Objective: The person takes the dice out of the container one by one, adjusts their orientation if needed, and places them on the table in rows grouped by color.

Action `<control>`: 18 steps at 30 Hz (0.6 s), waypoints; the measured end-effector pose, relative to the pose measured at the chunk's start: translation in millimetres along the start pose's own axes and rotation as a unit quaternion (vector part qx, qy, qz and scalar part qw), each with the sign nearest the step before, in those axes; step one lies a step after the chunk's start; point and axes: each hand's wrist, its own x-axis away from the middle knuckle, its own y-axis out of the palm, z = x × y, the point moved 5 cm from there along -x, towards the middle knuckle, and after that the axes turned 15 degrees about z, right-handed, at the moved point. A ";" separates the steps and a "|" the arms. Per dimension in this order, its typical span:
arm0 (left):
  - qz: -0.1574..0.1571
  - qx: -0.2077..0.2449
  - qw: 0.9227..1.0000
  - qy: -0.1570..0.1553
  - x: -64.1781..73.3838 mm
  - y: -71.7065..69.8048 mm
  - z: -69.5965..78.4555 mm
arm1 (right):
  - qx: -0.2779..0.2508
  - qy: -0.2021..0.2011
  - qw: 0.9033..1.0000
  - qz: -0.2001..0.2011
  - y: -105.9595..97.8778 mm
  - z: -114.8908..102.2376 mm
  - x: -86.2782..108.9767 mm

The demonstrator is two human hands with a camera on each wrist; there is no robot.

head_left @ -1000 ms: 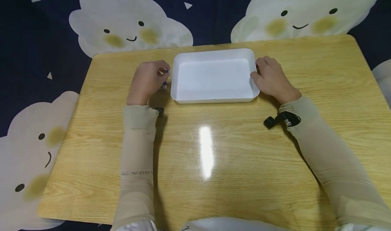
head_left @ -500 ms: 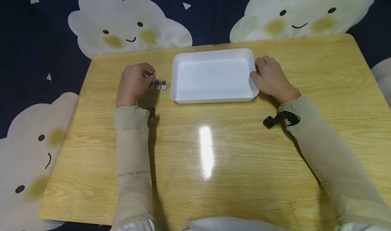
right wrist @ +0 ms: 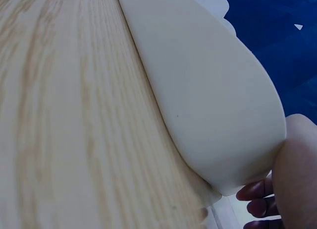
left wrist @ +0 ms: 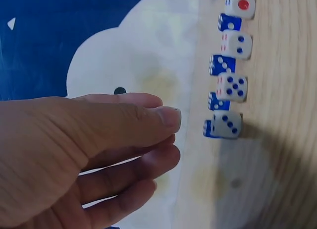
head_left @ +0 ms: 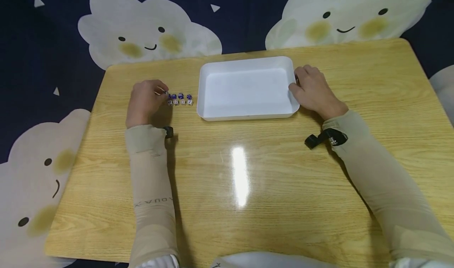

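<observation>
My left hand (head_left: 143, 102) is raised just beyond the left end of two short rows of dice. Its thumb and fingers pinch a small die (head_left: 166, 92), mostly hidden by the fingertips. The blue dice (head_left: 181, 96) form the far row, and the white dice (head_left: 183, 102) stand nearer, several in each. In the left wrist view, the white dice (left wrist: 232, 87) overlap the blue dice (left wrist: 221, 64) in pairs, beside the left hand (left wrist: 119, 135). My right hand (head_left: 315, 90) grips the right end of a shallow white tray (head_left: 248, 116); its fingers (right wrist: 257, 190) show around the tray's corner.
The wooden table (head_left: 276, 197) carries everything. Just right of the dice stands the tray's left wall (head_left: 200, 90). A dark curtain with cloud pictures (head_left: 248, 19) hangs along the far edge of the table. A black wrist camera (head_left: 312, 142) sticks out from the right sleeve.
My left hand has moved left and slightly nearer from beside the tray, uncovering the two rows of dice. The right hand has stayed at the tray, which keeps its place.
</observation>
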 end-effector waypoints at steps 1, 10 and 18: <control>0.000 -0.001 1.000 0.000 0.0 0.0 -1.7 | 0.000 -0.001 1.000 0.001 -0.1 0.2 0.1; -0.017 -0.006 1.000 -0.013 0.5 3.3 -15.3 | -0.002 -0.007 1.000 0.005 0.0 0.9 -0.2; -0.043 -0.021 0.998 -0.036 2.3 7.2 -20.7 | -0.002 -0.002 1.000 0.000 -0.2 0.2 -0.2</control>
